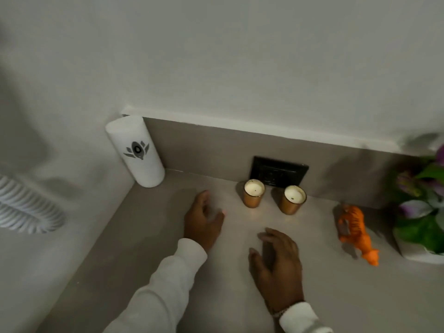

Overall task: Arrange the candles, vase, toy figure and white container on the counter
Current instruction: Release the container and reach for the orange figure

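A tall white container (138, 152) with a dark emblem stands in the back left corner of the grey counter (144, 260). Two candles in amber glasses stand side by side by the back wall, the left candle (253, 193) and the right candle (293, 199). An orange toy figure (358, 233) lies to their right. A white vase (418, 248) with purple flowers and green leaves sits at the far right edge. My left hand (203, 219) hovers open, left of the candles. My right hand (276, 263) is open in front of them. Both hold nothing.
A black wall socket plate (278, 173) sits on the backsplash right behind the candles. A ribbed white hose (26, 207) runs along the left wall. White walls close the counter at the back and left.
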